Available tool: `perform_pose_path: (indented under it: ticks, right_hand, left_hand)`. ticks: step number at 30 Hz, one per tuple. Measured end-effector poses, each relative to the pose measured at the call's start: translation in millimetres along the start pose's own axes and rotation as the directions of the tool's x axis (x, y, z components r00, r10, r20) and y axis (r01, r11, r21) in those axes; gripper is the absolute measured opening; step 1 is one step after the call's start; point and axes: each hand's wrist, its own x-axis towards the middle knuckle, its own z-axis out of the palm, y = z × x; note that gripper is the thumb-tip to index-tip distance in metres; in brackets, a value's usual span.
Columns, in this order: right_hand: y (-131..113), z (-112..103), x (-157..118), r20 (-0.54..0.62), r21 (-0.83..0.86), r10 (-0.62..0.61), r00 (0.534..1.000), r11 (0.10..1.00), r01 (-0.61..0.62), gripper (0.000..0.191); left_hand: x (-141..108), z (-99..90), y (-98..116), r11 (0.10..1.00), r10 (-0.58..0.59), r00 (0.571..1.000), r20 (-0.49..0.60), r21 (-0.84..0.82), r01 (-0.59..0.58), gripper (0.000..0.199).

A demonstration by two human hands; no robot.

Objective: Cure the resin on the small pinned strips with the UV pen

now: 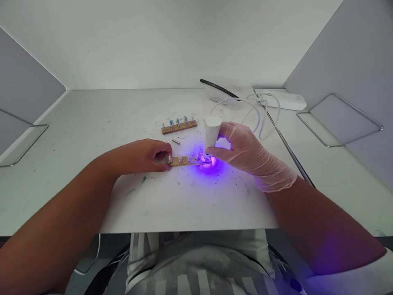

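My bare left hand (150,155) pinches the left end of a narrow wooden strip (186,161) that carries a row of clear nail tips on small stands. In a clear glove, my right hand (238,143) grips a white handheld UV lamp (211,130) upright over the strip's right end. The lamp is lit, and violet light covers that end and the table around it. Behind lies a second wooden strip (179,127) with several nail tips, the middle ones bluish. A small metal cylinder (176,141) rests between the two strips.
A white cable (259,119) loops from the lamp toward a white device (285,100) at the back right. Near it are a clear plastic bag (225,98) and a black curved rod (217,87). Wire racks (334,141) hang on both side panels. Small shavings dot the white table (172,205).
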Motion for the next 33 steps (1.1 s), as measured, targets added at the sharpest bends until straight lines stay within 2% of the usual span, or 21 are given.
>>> perform_pose_path:
  ticks: [33]
  right_hand:
    - [0.5,-0.1,-0.3,-0.001,-0.007,-0.014,1.000,1.000,0.014,0.005]
  left_hand:
    - [0.3,2.0,-2.6,1.000,0.003,1.000,-0.014,-0.003,-0.003,0.032]
